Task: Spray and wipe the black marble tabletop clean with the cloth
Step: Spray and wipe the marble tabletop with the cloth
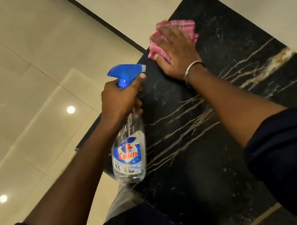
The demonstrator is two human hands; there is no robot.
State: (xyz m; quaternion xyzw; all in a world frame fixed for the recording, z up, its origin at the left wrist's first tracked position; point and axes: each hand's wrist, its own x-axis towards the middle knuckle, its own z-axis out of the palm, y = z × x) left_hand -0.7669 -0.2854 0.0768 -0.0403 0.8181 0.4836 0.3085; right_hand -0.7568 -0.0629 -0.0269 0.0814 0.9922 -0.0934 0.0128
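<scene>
- The right hand lies flat on a pink cloth, fingers spread and pressing it onto the far corner of the black marble table
- The left hand has its fingers wrapped around the neck of a clear spray bottle with a blue trigger head, held above the table's left edge
- A metal bangle circles the right wrist

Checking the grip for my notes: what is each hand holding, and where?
Left hand grips the spray bottle by its neck. Right hand presses flat on the pink cloth.
</scene>
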